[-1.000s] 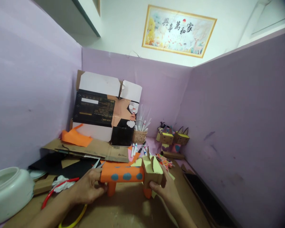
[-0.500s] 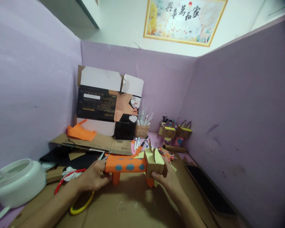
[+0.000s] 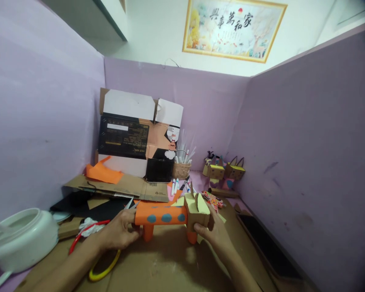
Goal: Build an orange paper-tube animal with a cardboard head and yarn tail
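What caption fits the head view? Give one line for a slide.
Left hand and right hand hold an orange paper animal with blue spots upright on the brown cardboard worktop.

The paper animal [image 3: 167,219] stands upright between my two hands, its long body running level from my left hand [image 3: 117,234] to my right hand [image 3: 214,235]. The body is an orange box-shaped tube with three blue oval spots along the side facing me. Two short orange legs reach down to the brown cardboard under my hands. The head, at my right hand, is a brown cardboard cube with a pale yellow top and two pointed cardboard ears sticking up.
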`<move>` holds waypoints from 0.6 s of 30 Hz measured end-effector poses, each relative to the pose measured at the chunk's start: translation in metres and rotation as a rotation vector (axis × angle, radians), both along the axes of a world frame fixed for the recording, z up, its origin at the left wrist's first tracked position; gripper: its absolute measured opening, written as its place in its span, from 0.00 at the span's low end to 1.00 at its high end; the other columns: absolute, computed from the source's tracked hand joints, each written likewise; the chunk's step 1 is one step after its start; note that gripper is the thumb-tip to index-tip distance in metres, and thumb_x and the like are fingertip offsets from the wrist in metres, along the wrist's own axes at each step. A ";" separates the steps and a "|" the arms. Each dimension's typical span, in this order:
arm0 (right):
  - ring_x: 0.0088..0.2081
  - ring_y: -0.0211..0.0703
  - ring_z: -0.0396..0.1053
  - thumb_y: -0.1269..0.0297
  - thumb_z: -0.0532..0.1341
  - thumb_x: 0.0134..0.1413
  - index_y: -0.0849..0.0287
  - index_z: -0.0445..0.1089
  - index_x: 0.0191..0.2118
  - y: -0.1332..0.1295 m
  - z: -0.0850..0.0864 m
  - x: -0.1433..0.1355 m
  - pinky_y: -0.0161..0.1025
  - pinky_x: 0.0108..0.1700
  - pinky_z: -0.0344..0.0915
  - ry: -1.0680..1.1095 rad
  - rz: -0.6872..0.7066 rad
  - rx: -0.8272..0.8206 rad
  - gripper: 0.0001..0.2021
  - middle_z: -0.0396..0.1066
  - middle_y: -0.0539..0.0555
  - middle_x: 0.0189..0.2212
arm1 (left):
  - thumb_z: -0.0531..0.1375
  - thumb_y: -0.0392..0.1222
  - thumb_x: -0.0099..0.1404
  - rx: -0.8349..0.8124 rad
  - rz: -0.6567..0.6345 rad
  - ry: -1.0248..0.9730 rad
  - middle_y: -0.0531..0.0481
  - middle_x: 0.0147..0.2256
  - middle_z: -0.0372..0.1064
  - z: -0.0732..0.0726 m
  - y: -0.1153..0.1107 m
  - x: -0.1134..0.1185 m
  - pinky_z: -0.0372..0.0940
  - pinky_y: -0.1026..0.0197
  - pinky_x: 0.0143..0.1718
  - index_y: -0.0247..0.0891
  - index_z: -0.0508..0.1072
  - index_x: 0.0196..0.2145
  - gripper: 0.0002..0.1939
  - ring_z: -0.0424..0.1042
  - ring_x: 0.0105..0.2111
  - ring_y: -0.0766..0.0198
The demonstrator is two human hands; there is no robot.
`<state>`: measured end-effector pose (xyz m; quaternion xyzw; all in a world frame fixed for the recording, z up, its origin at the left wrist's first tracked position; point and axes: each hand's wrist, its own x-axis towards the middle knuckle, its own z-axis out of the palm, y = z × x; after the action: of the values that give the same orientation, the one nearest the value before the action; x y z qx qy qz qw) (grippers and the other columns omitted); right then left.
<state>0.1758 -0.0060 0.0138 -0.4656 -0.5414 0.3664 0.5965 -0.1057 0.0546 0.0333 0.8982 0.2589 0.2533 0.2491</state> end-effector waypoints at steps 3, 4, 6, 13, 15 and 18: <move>0.50 0.57 0.65 0.61 0.67 0.35 0.57 0.62 0.53 0.000 0.001 0.000 0.48 0.48 0.63 -0.007 -0.011 0.000 0.34 0.66 0.60 0.50 | 0.53 0.27 0.52 -0.002 -0.025 -0.010 0.52 0.28 0.67 0.001 0.000 0.001 0.60 0.69 0.30 0.34 0.72 0.29 0.10 0.65 0.28 0.68; 0.50 0.57 0.65 0.61 0.67 0.35 0.57 0.62 0.53 0.000 0.001 0.000 0.48 0.48 0.63 -0.009 -0.006 -0.003 0.34 0.67 0.60 0.50 | 0.53 0.27 0.52 -0.002 -0.032 -0.013 0.52 0.28 0.68 0.002 0.000 0.002 0.61 0.68 0.31 0.34 0.72 0.29 0.10 0.65 0.29 0.67; 0.50 0.57 0.65 0.61 0.66 0.35 0.58 0.61 0.53 0.000 0.001 0.000 0.48 0.48 0.63 -0.009 0.001 -0.019 0.34 0.67 0.60 0.50 | 0.52 0.27 0.53 -0.003 -0.041 -0.018 0.51 0.29 0.68 0.003 -0.001 0.002 0.61 0.68 0.33 0.34 0.72 0.29 0.11 0.66 0.30 0.67; 0.49 0.59 0.66 0.56 0.66 0.34 0.57 0.61 0.55 -0.001 0.001 0.001 0.49 0.48 0.63 -0.051 -0.039 -0.075 0.36 0.68 0.60 0.49 | 0.53 0.27 0.53 -0.036 -0.035 0.007 0.50 0.31 0.70 0.004 -0.002 0.001 0.62 0.67 0.32 0.36 0.73 0.31 0.12 0.68 0.31 0.65; 0.49 0.60 0.65 0.54 0.66 0.34 0.57 0.60 0.56 -0.001 -0.002 0.002 0.50 0.50 0.61 -0.079 -0.064 -0.093 0.38 0.68 0.60 0.49 | 0.52 0.27 0.53 -0.036 -0.037 0.013 0.51 0.31 0.70 0.004 -0.001 0.000 0.63 0.66 0.34 0.38 0.73 0.31 0.13 0.68 0.32 0.65; 0.51 0.61 0.64 0.49 0.67 0.32 0.57 0.59 0.56 -0.001 -0.007 0.004 0.49 0.51 0.61 -0.091 -0.085 -0.116 0.41 0.67 0.60 0.51 | 0.53 0.27 0.53 -0.005 -0.008 0.025 0.51 0.32 0.71 0.007 -0.001 0.000 0.65 0.65 0.35 0.40 0.74 0.32 0.14 0.70 0.32 0.64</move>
<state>0.1797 -0.0073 0.0072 -0.5380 -0.5254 0.3500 0.5586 -0.1059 0.0538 0.0406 0.9017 0.2589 0.2403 0.2493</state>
